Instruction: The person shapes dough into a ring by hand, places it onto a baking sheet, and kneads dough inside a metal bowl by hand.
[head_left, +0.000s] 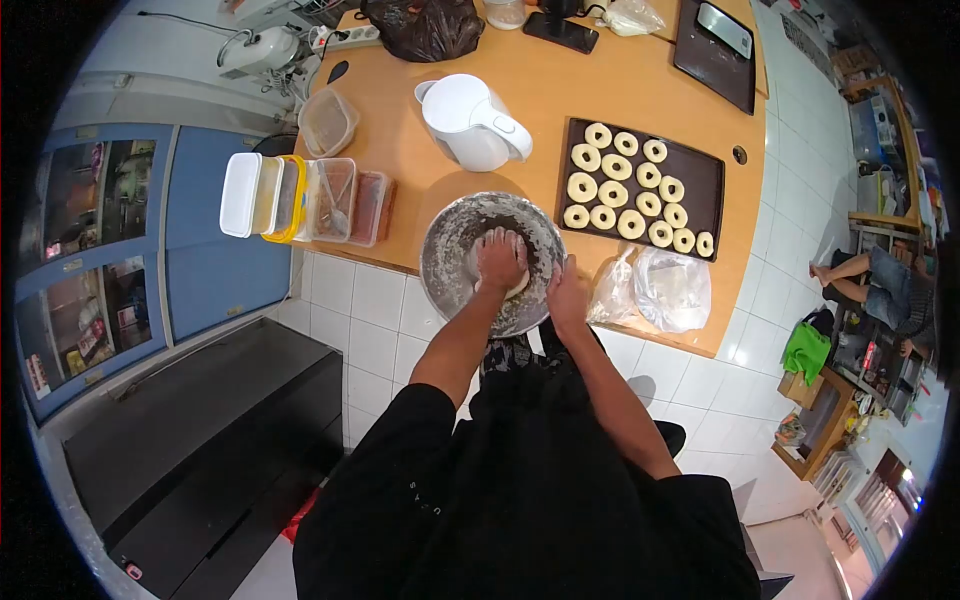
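A large metal bowl (447, 230), its inner wall coated with flour, sits at the table's front edge. Inside it my left hand (502, 257) presses down on a pale lump of dough (517, 287), its floury fingers spread apart. My right hand (567, 293) is at the bowl's right rim, with the fingers against the outer side and the thumb near the edge. To the right lies a dark tray (702, 180) with several ring-shaped dough pieces (614, 167). Two clear plastic bags (672, 290) with pale contents rest beside my right hand.
A white kettle (465, 125) stands behind the bowl. Plastic containers (330, 195) line the table's left side. At the back are a black bag (425, 28), a phone (561, 32) and another dark tray (712, 55). A person (880, 280) sits at the far right.
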